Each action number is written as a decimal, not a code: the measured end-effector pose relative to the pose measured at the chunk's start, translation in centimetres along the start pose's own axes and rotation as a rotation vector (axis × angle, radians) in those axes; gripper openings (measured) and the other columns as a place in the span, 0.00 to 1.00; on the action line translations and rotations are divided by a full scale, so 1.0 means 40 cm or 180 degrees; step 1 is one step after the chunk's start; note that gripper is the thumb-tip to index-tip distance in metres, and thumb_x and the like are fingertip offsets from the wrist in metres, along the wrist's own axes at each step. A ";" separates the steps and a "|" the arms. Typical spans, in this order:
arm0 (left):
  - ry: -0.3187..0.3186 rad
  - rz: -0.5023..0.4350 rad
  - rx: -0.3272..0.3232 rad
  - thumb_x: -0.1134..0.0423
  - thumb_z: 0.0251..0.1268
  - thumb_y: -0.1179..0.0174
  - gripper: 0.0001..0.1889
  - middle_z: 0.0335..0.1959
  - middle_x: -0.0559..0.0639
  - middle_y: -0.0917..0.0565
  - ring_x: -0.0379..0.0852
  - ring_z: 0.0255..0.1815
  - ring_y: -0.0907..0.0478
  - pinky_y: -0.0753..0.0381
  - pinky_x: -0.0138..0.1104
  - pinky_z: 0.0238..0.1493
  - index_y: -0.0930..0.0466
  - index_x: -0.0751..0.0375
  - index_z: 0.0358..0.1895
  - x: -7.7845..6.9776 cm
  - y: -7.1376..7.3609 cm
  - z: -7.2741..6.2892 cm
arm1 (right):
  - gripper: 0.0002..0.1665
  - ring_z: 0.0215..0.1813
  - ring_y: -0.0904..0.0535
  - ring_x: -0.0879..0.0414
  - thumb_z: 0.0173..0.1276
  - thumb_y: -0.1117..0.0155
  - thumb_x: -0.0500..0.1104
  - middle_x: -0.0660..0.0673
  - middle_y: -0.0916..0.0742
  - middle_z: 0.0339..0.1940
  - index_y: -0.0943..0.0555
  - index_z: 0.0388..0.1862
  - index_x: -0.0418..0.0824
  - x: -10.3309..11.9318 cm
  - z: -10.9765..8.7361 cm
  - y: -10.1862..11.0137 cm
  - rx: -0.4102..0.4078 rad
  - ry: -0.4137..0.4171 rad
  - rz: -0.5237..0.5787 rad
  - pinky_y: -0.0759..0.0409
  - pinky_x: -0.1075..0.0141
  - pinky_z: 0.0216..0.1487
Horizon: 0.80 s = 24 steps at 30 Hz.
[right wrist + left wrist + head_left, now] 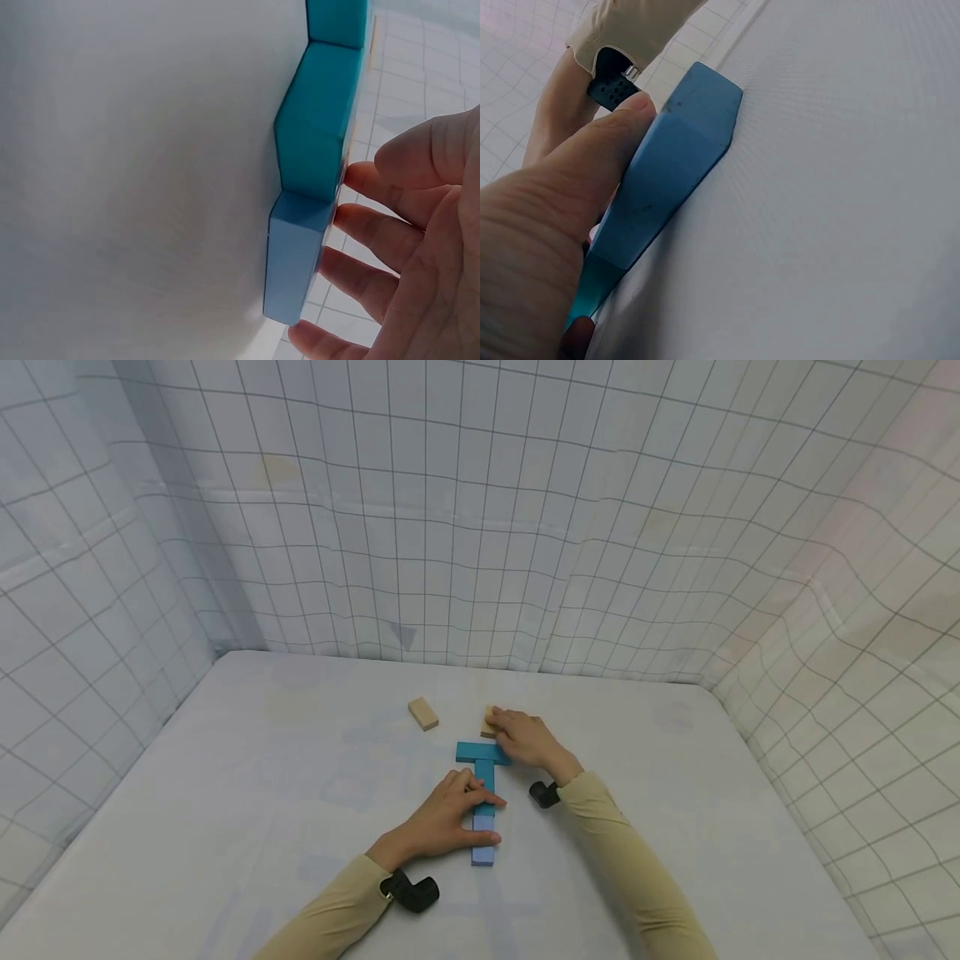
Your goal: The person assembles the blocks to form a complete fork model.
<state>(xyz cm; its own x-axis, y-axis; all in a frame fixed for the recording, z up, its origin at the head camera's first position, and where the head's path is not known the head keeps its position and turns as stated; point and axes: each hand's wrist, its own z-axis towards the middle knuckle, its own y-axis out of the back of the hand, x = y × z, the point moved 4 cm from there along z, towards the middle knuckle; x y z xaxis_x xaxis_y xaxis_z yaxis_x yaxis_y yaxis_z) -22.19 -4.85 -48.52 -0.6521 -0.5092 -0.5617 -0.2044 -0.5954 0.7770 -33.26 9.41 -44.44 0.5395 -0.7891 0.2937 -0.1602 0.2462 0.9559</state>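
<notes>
A blue block [483, 852] and a teal block [485, 775] lie end to end, with another teal block [474, 752] across their far end in a T. My left hand [438, 822] reaches over the stem. Its thumb rests on the blue block [667, 165] and its index finger extends across the teal one. Just beyond the crossbar, my right hand [528, 742] holds a wooden block [486, 727], which its fingers partly cover. In the right wrist view, my right hand's fingers [367, 289] are spread behind the row of blocks, which hides the grip.
Another wooden block [423, 714] lies farther left on the white table [300, 760]. Grid-patterned white cloth [480, 568] rises behind the table and on both sides. Black wrist devices [411, 892] sit on both wrists.
</notes>
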 end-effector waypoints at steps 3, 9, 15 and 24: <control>0.0000 -0.0001 -0.0002 0.35 0.56 0.40 0.27 0.42 0.39 0.35 0.39 0.47 0.39 0.36 0.37 0.50 0.21 0.42 0.57 0.000 0.000 0.000 | 0.24 0.69 0.38 0.45 0.75 0.55 0.41 0.42 0.32 0.70 0.31 0.68 0.40 0.002 -0.002 -0.002 0.0004 0.0032 0.0021 0.40 0.44 0.62; 0.0007 -0.0029 -0.0003 0.35 0.56 0.39 0.27 0.42 0.40 0.35 0.40 0.48 0.39 0.36 0.38 0.50 0.21 0.41 0.57 0.000 -0.002 0.000 | 0.24 0.70 0.40 0.45 0.75 0.56 0.41 0.43 0.33 0.71 0.30 0.68 0.41 0.003 -0.008 -0.005 0.0026 0.0039 0.0039 0.42 0.44 0.63; -0.0016 -0.0037 -0.0014 0.35 0.56 0.39 0.27 0.42 0.40 0.35 0.40 0.48 0.39 0.36 0.38 0.50 0.21 0.42 0.57 0.001 -0.003 0.002 | 0.24 0.72 0.43 0.44 0.74 0.57 0.40 0.45 0.33 0.71 0.30 0.68 0.42 0.002 -0.011 -0.008 -0.0003 0.0076 0.0036 0.45 0.43 0.64; -0.0029 -0.0013 -0.0019 0.36 0.56 0.38 0.27 0.43 0.41 0.34 0.40 0.48 0.39 0.36 0.38 0.51 0.21 0.42 0.57 -0.004 0.003 0.001 | 0.24 0.72 0.44 0.44 0.74 0.57 0.40 0.44 0.33 0.71 0.29 0.67 0.42 0.006 -0.016 -0.011 -0.0037 0.0154 0.0048 0.47 0.42 0.65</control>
<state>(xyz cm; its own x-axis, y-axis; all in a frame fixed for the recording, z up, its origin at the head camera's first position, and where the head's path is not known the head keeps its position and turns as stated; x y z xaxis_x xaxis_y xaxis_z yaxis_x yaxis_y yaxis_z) -22.13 -4.82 -48.31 -0.6579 -0.5011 -0.5622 -0.2027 -0.6011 0.7730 -32.53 9.45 -44.81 0.5764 -0.7572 0.3072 -0.1592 0.2647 0.9511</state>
